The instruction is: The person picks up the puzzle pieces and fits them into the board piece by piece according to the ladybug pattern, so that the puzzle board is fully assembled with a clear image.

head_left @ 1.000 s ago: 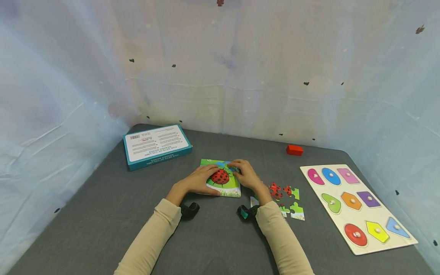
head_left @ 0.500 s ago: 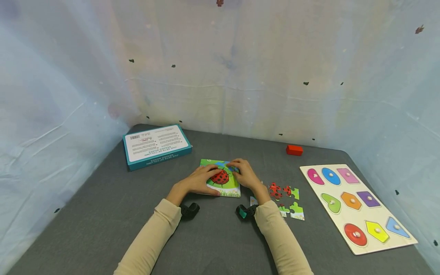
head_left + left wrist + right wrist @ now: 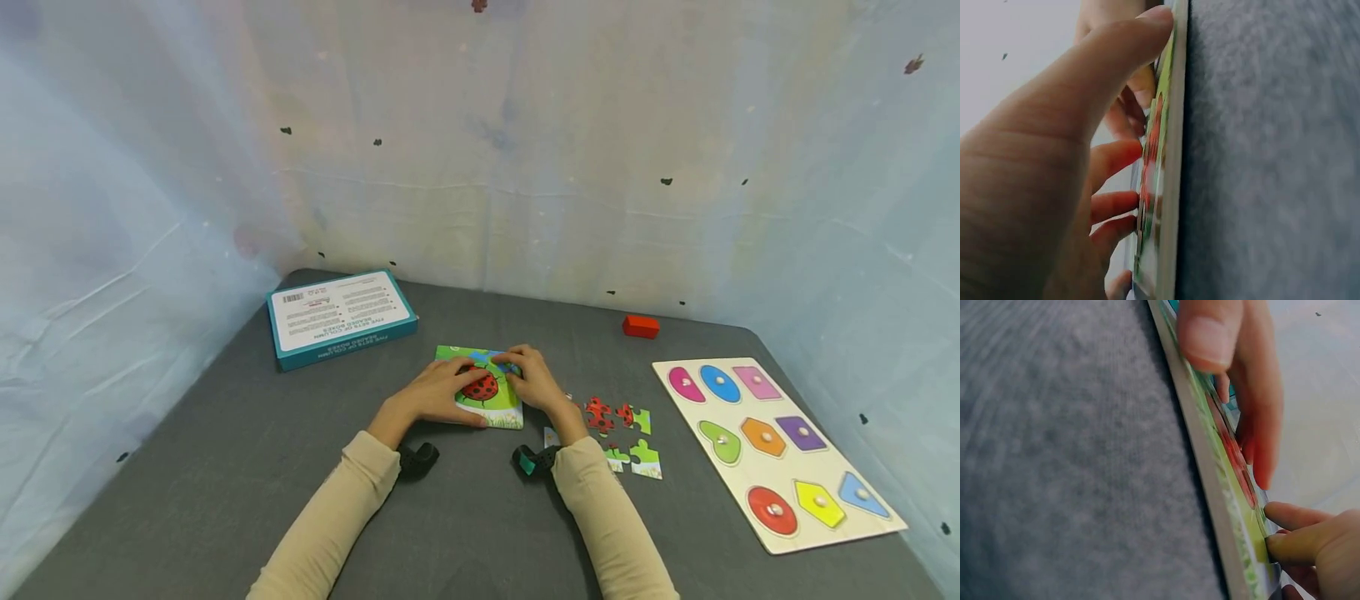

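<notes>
A ladybug jigsaw puzzle [image 3: 489,412] with a green, grassy picture lies on the table between my hands. My left hand [image 3: 431,396] spreads over its left side. In the left wrist view its bent fingers [image 3: 1116,206] rest on the picture, and its thumb lies along the near edge. Over the top right corner is my right hand [image 3: 536,383]. In the right wrist view its thumb and index finger touch the puzzle's surface. Whether a piece lies between them cannot be made out. Loose jigsaw pieces [image 3: 645,458] lie right of my right wrist, partly hidden by it.
A teal-edged box [image 3: 341,312] lies at the back left. At the back right sits a red block [image 3: 641,326]. A wooden shape puzzle board [image 3: 738,454] with knobbed pieces is at the right. A pale sheet [image 3: 480,167] hangs behind the table.
My left hand has shifted slightly right, its thumb sliding along the near edge of the puzzle. My right hand stays at the top right corner. The loose pieces lie as before.
</notes>
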Demonstrator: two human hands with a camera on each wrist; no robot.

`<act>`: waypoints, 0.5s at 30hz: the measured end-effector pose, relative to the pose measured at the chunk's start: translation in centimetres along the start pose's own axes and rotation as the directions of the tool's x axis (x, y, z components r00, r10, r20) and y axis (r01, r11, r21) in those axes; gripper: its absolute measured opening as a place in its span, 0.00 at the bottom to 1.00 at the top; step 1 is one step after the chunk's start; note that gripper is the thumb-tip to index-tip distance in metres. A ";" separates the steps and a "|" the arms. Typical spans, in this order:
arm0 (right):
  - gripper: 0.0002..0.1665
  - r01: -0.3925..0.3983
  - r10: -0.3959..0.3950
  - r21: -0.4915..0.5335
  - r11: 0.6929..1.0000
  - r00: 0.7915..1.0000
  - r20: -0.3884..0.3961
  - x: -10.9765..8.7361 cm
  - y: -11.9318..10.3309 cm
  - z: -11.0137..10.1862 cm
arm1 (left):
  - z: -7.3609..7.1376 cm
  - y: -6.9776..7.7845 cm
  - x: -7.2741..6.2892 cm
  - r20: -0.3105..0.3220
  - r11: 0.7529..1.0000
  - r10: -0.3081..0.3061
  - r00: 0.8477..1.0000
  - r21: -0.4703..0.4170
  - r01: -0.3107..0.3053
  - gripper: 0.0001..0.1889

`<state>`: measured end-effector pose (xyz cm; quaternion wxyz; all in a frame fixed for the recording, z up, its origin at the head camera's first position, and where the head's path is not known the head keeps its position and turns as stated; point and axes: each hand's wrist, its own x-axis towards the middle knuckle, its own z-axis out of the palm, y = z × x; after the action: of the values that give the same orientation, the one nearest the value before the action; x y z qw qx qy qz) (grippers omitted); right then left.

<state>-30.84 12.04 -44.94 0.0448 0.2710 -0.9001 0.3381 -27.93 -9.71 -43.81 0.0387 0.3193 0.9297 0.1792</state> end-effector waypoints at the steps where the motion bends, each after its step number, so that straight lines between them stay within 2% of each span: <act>1: 0.18 -0.008 0.008 0.004 1.000 1.000 0.004 0.0 0.0 -0.1 | 0.0 0.2 0.2 -0.002 1.000 -0.013 1.000 0.022 0.013 0.46; 8: 0.19 -0.020 0.019 0.016 1.000 0.999 0.031 0.0 0.1 -0.1 | -0.1 1.0 1.4 0.000 0.977 -0.079 0.997 0.201 0.078 0.48; 12: 0.19 -0.035 0.034 0.019 0.999 0.999 0.036 0.0 0.1 -0.1 | -0.2 1.3 1.9 0.014 0.969 -0.080 0.997 0.234 0.075 0.48; 15: 0.19 -0.013 0.012 0.013 1.000 0.999 0.034 0.0 0.1 -0.1 | -0.3 1.4 1.9 0.022 0.971 -0.079 0.997 0.226 0.072 0.49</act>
<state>-30.94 12.14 -44.94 0.0257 0.2713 -0.9001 0.3400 -28.72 -7.59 -42.94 0.0232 0.2887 0.9548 0.0662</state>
